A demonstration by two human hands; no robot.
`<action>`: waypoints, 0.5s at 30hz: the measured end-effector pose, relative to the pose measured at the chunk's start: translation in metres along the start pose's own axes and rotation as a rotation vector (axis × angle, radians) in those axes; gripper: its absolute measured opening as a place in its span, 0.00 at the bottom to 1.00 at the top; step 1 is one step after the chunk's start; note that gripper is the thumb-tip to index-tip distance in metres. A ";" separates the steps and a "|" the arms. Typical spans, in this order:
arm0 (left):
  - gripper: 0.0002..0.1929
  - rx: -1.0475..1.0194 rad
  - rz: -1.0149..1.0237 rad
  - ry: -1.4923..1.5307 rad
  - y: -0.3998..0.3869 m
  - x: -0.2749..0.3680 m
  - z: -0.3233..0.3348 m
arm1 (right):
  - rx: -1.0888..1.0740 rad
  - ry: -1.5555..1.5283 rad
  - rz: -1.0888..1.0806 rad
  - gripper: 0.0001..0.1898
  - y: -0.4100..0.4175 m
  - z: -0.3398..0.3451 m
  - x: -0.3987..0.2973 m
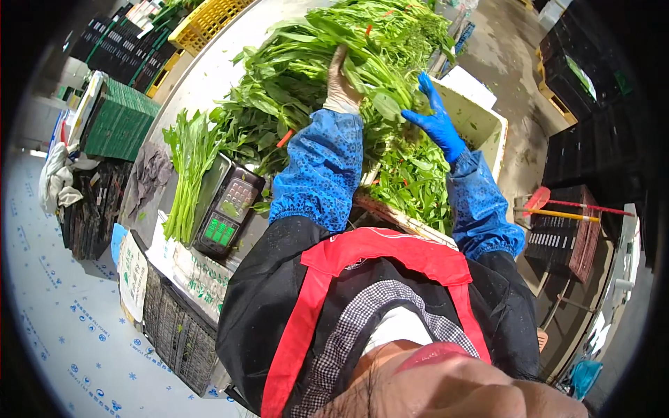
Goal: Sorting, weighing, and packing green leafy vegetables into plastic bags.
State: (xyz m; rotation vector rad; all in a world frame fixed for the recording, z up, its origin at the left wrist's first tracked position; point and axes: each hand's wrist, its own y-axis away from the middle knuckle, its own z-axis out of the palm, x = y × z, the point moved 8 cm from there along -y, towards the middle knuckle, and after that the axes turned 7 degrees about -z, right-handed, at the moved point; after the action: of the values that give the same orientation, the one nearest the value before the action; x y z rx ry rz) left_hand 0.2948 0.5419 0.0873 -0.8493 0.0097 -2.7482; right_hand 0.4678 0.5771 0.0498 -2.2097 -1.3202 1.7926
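Note:
My left hand (343,86), in a pale glove, is sunk among leafy green stems (313,47) at the upper middle, its fingers partly hidden by leaves. In a blue rubber glove, my right hand (436,117) is spread beside the stems, thumb and fingers apart, with nothing in its grasp. Below it, a white foam box (494,141) holds leafy greens (418,183) with red bands among them. Left of my left forearm lies a digital scale (227,209) with a lit green display, and a bunch of light green stems (188,172) rests on its pan.
Stacked green crates (117,120) and a yellow crate (206,23) are at the upper left. A grey cloth (149,172) lies on the table by the scale. A black crate (177,329) is at my left side. Dark crates (556,235) and a long-handled tool (569,214) are at right.

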 end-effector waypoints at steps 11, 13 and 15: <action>0.30 -0.165 -0.162 0.201 -0.002 -0.041 0.001 | 0.014 0.222 -0.530 0.28 -0.039 0.023 -0.069; 0.31 -0.126 -0.152 0.154 -0.004 -0.038 -0.008 | 0.140 0.068 -0.495 0.20 -0.030 0.023 -0.077; 0.27 -0.068 -0.145 0.196 -0.014 -0.040 -0.025 | 0.206 -0.008 -0.471 0.17 -0.026 0.024 -0.078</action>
State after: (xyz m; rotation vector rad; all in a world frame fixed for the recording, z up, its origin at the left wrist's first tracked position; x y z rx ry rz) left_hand 0.3090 0.5634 0.0459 -0.6152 0.0836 -2.9723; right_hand 0.4340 0.5357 0.1168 -1.6190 -1.4295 1.6658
